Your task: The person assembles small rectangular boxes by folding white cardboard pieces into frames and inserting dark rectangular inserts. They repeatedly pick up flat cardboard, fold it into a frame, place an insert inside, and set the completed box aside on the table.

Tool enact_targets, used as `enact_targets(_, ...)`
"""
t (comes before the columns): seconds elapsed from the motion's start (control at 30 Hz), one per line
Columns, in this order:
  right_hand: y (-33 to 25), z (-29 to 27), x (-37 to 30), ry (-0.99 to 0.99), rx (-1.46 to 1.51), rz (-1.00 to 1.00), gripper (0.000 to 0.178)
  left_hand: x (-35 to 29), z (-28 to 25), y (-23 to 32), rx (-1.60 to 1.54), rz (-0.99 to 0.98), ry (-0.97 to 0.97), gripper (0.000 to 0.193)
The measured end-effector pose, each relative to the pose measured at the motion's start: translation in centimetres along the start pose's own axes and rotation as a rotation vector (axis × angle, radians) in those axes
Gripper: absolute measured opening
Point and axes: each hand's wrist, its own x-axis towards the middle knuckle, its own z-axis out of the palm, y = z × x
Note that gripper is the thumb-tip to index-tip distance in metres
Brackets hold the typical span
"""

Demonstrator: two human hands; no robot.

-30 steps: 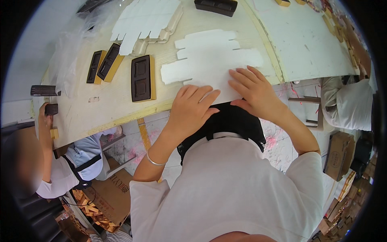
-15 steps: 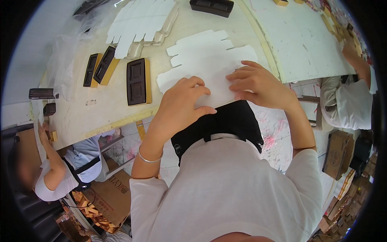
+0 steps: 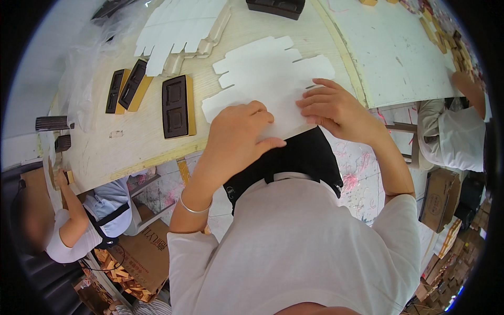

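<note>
Basically, white die-cut card is laid flat on surface by near edge, steadied prob. by L hand (fingers curled, thumb apart) & R hand (fingers loosely spread), w/ dark-and-gold boxes set to left, prob. out of way.

left hand | right hand — both on white card blank

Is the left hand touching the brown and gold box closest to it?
Apart. The head view shows a strip of table and the white card's edge between the left hand and the box.
</note>
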Motion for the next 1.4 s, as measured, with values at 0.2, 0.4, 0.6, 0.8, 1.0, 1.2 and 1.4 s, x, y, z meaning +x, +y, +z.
enact_targets(0.2, 0.5, 2.2, 1.6, 0.238, -0.05, 0.112, 0.012, 1.6, 0.6, -0.1, -0.02, -0.306, 0.0, 0.013)
enact_targets(0.4, 0.4, 2.0, 1.5, 0.221, -0.314, -0.184, 0.017, 1.3, 2.8, -1.5, 0.333, -0.038, 0.341, 0.014)
enact_targets(0.6, 1.3, 2.8, 2.0, 0.054, -0.541, -0.313, 0.027, 1.1, 2.1, -1.5, 0.077, -0.011, 0.251, 0.018)
enact_targets(0.8, 2.1, 2.1, 4.2, -0.005, -0.213, -0.034, 0.014, 2.6, 2.1, -2.6, 0.025, -0.156, 0.204, 0.019)
enact_targets(1.0, 1.3, 2.2, 5.8, -0.057, -0.224, 0.147, 0.003, 3.5, 1.8, -3.2, 0.223, -0.002, 0.402, 0.022)
enact_targets(1.2, -3.1, -0.4, 3.8, 0.318, 0.005, 0.261, 0.007, -0.3, 0.0, 1.8, -0.689, -0.308, 0.219, 0.049)
enact_targets(1.4, -6.8, 1.2, 2.3, 0.217, 0.213, -0.159, 0.035, 0.4, 0.6, -1.0, -0.931, -0.523, 0.208, 0.04)
